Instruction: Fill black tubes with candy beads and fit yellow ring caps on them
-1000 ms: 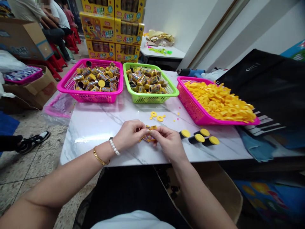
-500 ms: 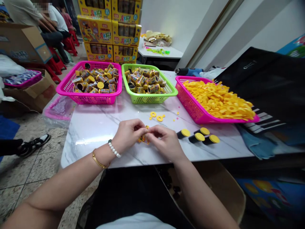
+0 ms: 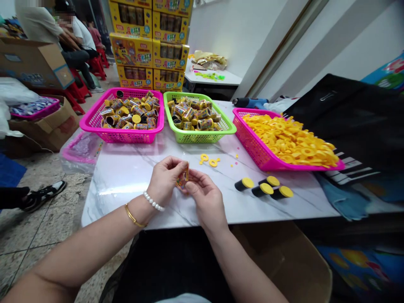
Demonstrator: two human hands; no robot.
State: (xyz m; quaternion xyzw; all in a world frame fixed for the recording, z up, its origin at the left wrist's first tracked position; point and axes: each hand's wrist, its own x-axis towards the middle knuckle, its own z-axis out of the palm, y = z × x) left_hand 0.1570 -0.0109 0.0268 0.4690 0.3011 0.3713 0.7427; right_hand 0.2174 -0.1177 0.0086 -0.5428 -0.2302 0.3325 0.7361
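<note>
My left hand (image 3: 166,179) and my right hand (image 3: 203,198) meet over the front of the white marble table (image 3: 126,168). Both pinch a small colourful printed wrapper (image 3: 182,180), held upright between the fingertips. Three black tubes with yellow caps (image 3: 263,187) lie on the table to the right of my right hand. Two loose yellow plastic pieces (image 3: 208,160) lie just beyond my hands.
At the back stand a pink basket (image 3: 94,122) and a green basket (image 3: 202,136) of small wrapped cans, and at the right a pink basket (image 3: 252,145) heaped with yellow rings. Black cloth (image 3: 347,122) lies right. Stacked yellow cartons (image 3: 148,50) and seated people (image 3: 63,38) are behind. A cardboard box (image 3: 284,261) sits below.
The wrapper has gone from lying flat and spread between my hands to being folded up narrow and held upright. My hands have drawn closer together and slightly left.
</note>
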